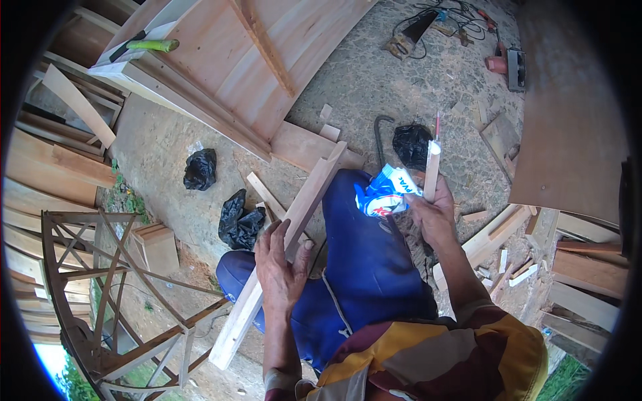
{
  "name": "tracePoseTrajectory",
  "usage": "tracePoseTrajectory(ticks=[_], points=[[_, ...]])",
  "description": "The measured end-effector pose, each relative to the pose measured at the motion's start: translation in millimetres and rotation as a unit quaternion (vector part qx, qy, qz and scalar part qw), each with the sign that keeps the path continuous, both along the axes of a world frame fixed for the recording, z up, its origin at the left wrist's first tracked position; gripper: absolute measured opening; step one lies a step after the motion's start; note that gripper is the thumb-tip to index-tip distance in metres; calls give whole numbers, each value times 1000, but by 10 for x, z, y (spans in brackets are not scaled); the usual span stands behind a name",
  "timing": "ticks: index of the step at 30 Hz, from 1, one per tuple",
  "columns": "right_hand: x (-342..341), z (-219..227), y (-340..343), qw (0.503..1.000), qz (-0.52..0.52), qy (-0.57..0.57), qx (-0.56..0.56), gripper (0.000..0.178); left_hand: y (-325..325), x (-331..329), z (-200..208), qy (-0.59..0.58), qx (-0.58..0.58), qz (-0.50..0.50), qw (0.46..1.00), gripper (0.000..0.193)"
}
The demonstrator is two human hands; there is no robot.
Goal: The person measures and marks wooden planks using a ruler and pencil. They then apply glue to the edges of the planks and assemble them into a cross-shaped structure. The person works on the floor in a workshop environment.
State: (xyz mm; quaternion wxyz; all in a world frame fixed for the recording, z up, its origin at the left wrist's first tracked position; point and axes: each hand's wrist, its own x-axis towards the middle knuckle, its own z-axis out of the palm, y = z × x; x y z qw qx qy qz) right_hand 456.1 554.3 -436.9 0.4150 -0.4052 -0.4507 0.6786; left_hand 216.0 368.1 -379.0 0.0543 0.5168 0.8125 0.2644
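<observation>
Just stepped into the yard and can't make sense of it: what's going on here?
A person sits on the ground in blue trousers, doing woodwork. The left hand grips a long pale wooden moulding that lies slanted across the lap. The right hand holds a short wooden stick upright together with a blue and white pouch. Around them lie offcuts, black plastic bags, a large arched wooden frame and power tools on the concrete.

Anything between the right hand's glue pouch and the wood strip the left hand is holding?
Nothing visible. The left hand grips the long wood strip lying across the blue-trousered lap. The right hand holds the blue-and-white pouch and a short stick. Only bare trouser fabric lies between them.
</observation>
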Motion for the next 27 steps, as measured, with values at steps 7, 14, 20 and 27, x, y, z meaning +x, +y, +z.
tracePoseTrajectory(ticks=[7,14,20,27], points=[[884,-1264,940,949,-279,-76,126,33,-492,-174,-188,100,-157,41,982,53],[1819,-2542,952,894,-403,-175,82,34,-434,-217,-316,121,-196,31,973,39],[1522,-2352,275,937,-294,-188,-3,33,-532,-308,-209,9,-189,11,982,27],[230,-920,271,996,-63,-69,7,31,-701,-331,206,-405,-185,-6,895,32]])
